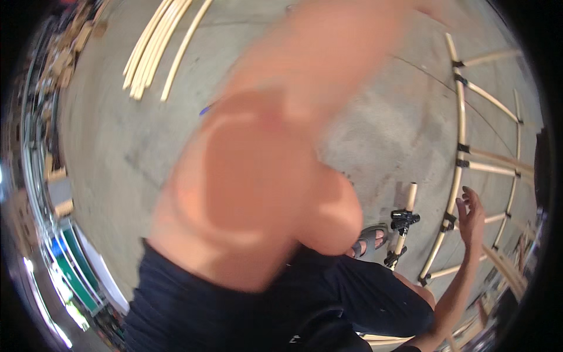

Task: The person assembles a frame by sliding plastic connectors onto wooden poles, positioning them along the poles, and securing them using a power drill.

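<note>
The right hand (471, 220), loosely curled and grasping nothing visible, was near the frame (461, 120) of tan pipes (491, 168) and black joints (463, 148), which was on the person's right. A blurred bare limb (258, 176) filled the middle; the left hand's grip could not be told.

Navy-black shorts (375, 293) carry a small white mark. Just beyond the shorts, a grey sandal (366, 239) sits near a cream pipe (412, 196) ringed with glossy black connectors (403, 220). Right of the shorts, a cream frame (461, 123) is punctuated by black joints (463, 148). Left of the shorts, green panels (81, 267) wear silvery-white edges; ahead, pale cream rods (154, 50) cross mottled grey floor (111, 135).
</note>
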Demonstrator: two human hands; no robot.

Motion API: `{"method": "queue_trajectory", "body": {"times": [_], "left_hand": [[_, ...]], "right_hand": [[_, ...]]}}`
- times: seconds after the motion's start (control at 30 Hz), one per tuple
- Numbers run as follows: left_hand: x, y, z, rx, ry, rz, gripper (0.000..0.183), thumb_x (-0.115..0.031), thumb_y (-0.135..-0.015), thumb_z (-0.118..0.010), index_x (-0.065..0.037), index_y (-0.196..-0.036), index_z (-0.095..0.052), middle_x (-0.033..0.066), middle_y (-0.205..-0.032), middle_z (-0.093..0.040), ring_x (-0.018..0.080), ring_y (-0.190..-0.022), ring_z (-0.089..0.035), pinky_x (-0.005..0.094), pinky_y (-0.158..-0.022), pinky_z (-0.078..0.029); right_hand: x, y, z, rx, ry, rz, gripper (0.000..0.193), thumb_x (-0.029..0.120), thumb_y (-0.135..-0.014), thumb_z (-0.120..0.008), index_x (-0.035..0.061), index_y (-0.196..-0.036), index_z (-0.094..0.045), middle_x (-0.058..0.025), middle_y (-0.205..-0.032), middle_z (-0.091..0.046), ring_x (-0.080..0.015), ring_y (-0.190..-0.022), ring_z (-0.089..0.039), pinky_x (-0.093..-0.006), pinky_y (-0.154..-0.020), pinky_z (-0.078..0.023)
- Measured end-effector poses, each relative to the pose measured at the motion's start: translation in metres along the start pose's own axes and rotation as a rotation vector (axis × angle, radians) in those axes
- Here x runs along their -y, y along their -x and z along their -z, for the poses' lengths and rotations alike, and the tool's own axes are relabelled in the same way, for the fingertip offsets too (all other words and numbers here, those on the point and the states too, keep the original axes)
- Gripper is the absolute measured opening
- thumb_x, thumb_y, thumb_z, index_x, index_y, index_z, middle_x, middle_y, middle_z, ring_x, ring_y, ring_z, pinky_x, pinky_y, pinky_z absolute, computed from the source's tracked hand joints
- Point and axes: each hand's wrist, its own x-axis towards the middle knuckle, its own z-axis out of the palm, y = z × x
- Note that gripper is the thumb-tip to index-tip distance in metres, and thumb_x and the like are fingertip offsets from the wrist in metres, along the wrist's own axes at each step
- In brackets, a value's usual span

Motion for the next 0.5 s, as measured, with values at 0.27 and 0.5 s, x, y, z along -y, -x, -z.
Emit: {"method": "queue_trajectory", "body": {"times": [0.27,0.5], "left_hand": [[-0.026,-0.005,-0.056,0.069,-0.293,0.149,0.064,-0.057,-0.094,-0.060,0.000,-0.123,-0.068,0.0202,-0.142,-0.056,0.0331,-0.135,-0.051,0.0499,-0.109,-0.043],[-0.036,-0.014,-0.165,-0.073,-0.522,0.168,0.058,-0.042,-0.092,-0.062,-0.002,-0.134,-0.060,0.0206,-0.146,-0.054,0.0343,-0.145,-0.039,0.0593,-0.122,-0.018]], "right_hand": [[-0.018,0.161,-0.131,0.128,-0.608,-0.494,0.032,0.014,-0.097,-0.066,0.0016,-0.127,-0.063,-0.0126,-0.102,-0.073,-0.0192,-0.091,-0.069,-0.0332,-0.083,-0.055],[0.027,0.200,-0.204,0.059,-0.583,-0.629,0.029,0.019,-0.093,-0.069,-0.0016,-0.113,-0.067,-0.0207,-0.097,-0.071,-0.0366,-0.085,-0.070,-0.0389,-0.077,-0.056]]}}
